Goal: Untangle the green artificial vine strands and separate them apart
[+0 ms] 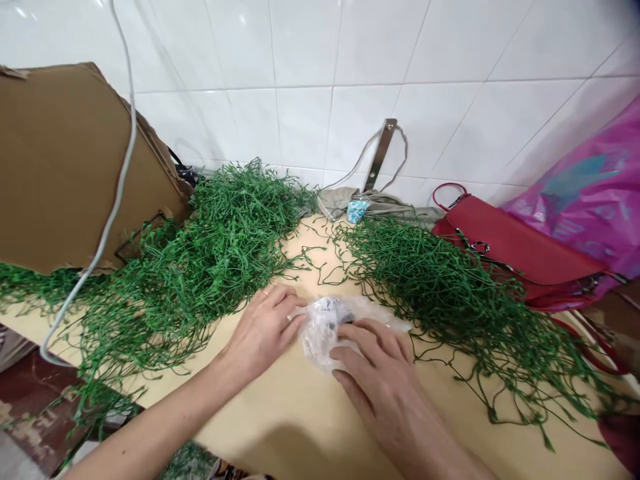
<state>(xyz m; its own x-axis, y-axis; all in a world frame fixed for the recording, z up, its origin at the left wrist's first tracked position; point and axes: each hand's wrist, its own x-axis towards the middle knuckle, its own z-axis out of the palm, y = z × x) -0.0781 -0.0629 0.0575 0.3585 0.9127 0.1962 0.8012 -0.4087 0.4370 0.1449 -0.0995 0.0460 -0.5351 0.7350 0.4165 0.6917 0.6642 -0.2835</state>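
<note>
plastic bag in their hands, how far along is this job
Looks done: two heaps of green artificial vines lie spread on the pale wooden table. In hand: the left hand and right hand are both on a crumpled clear plastic bag. Left: that bag covers something dark, not yet unwrapped.

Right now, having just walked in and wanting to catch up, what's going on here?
A person has their left hand and right hand on a crumpled clear plastic bag with something dark inside, on a pale wooden table. Heaps of green artificial vines lie to either side, and a red handbag sits beyond the right-hand heap, near a white tiled wall.
</note>
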